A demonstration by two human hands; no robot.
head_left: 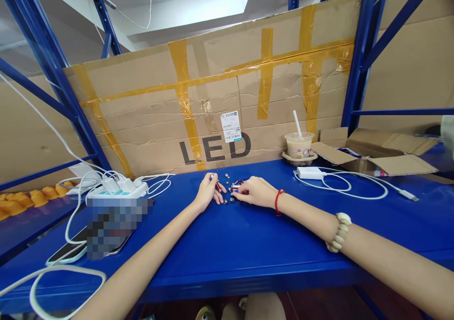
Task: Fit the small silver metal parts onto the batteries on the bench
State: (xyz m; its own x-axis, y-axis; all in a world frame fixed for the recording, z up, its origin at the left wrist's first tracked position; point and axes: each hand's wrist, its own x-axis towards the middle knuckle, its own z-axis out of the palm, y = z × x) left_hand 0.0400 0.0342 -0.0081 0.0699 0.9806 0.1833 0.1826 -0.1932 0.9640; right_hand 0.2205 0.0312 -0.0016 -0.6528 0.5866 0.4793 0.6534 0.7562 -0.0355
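My left hand [207, 193] is closed around a small red-and-silver piece [217, 186], its far end poking up by the thumb. Its other fingers curl toward the blue tabletop. Just to the right, my right hand [254, 191] pinches a small red, white and blue piece [235, 189] between thumb and fingertips. Between and around the hands lie several tiny silvery metal parts [226, 201], one of them a round part [227, 175] farther back. They are too small for me to name their kind. A red cord and a beaded bracelet circle my right wrist and forearm.
A white power strip [117, 190] with plugs, cables and a phone [67, 253] lies at left. At back right stand a drink cup [299, 145] with a straw, a white charger [310, 173] and an open carton [376, 154]. A taped cardboard sheet [149, 116] closes the back.
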